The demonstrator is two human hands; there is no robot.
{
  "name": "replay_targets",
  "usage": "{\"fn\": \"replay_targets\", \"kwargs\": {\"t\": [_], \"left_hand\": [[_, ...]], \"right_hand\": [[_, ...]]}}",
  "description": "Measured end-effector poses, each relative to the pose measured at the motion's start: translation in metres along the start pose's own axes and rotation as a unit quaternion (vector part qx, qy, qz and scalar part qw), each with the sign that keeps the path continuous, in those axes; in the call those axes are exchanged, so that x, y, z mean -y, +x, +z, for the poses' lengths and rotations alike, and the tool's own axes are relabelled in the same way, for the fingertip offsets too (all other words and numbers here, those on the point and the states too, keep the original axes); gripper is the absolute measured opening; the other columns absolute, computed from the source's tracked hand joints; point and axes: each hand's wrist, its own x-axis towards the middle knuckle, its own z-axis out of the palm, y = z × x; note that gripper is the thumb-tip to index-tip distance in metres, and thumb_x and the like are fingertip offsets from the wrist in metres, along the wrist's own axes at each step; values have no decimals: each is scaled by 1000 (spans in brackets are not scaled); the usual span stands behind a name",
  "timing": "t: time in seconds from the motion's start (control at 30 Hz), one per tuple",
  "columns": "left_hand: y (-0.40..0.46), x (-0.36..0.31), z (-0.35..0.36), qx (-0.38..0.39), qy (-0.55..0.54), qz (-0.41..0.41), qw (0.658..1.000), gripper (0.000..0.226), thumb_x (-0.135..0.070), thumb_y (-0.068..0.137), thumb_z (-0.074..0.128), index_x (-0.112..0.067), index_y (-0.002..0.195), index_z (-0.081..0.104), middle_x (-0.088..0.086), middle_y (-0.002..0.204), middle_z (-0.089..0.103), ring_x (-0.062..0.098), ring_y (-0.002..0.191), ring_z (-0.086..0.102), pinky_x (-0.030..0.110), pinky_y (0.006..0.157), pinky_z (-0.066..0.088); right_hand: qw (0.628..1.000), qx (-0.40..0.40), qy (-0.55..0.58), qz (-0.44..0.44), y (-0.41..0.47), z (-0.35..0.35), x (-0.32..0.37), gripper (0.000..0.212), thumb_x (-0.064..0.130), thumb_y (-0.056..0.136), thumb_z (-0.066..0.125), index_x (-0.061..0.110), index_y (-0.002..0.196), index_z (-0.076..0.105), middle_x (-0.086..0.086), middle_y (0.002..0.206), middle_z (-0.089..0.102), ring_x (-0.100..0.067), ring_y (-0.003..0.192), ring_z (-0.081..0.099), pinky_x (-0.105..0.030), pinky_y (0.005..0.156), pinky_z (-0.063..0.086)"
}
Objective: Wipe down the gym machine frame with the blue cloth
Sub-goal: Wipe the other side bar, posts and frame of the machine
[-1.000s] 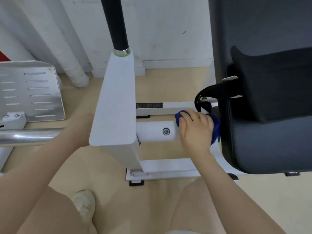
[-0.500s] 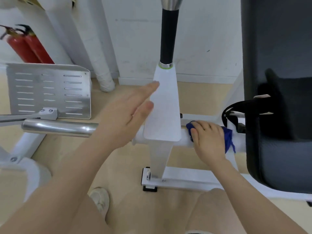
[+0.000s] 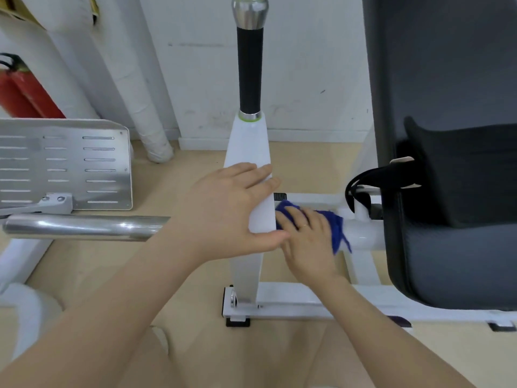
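The white gym machine frame has an upright post (image 3: 247, 144) topped by a black grip, and a horizontal white tube (image 3: 363, 233) running right toward the seat. My right hand (image 3: 309, 242) presses the blue cloth (image 3: 337, 228) onto that tube, just right of the post. My left hand (image 3: 226, 211) wraps around the post from the left, fingers over its front face and thumb below. Most of the cloth is hidden under my right hand.
A black padded seat and backrest (image 3: 453, 191) fills the right side, with a black strap (image 3: 366, 177) beside it. A chrome bar (image 3: 84, 226) and a slotted metal footplate (image 3: 64, 163) sit to the left. A red fire extinguisher (image 3: 19, 93) leans at the wall. My knees are below.
My left hand has come from the left and taken hold of the white post. My right hand with the cloth has slid left along the tube, up against the post.
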Motion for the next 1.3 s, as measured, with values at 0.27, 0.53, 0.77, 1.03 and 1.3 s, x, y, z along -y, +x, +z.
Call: {"fn": "replay_targets", "kwargs": {"t": [0.27,0.53,0.77,1.03,1.3], "left_hand": [[-1,4,3,16,5,-2,1000,79,-66,69,41,-9,117,66,6,121,65,26,107,64,40,87,51],[-4,3,4,23,-11,-29,999,89,-71,63,40,-11,127,58,2,133,57,23,121,55,38,100,41],[-5,5,5,32,-40,-48,998,99,-76,59,31,-20,139,44,-8,146,39,16,136,37,29,110,27],[-5,8,7,33,-53,-42,997,101,-78,58,30,-22,141,41,-11,148,36,14,137,34,30,111,26],[-6,5,5,41,-64,-49,996,105,-79,54,25,-25,143,35,-14,151,29,10,140,26,27,113,22]], "right_hand": [[974,-56,-69,208,-29,-7,-58,43,32,89,38,7,114,63,-16,119,60,-37,112,48,-48,96,33],[994,-6,-11,-109,-7,-6,-24,41,34,88,40,19,124,53,-4,124,62,-28,115,46,-40,96,30],[978,-48,-144,141,-11,-19,-74,36,23,88,36,3,98,63,-14,93,65,-34,84,61,-39,71,48],[981,-63,-148,109,-19,-23,-83,31,21,89,39,7,97,66,-10,96,67,-33,77,58,-37,60,46],[978,8,-94,188,8,-15,-63,42,27,93,26,11,94,64,-7,93,67,-34,91,53,-43,82,30]]}}
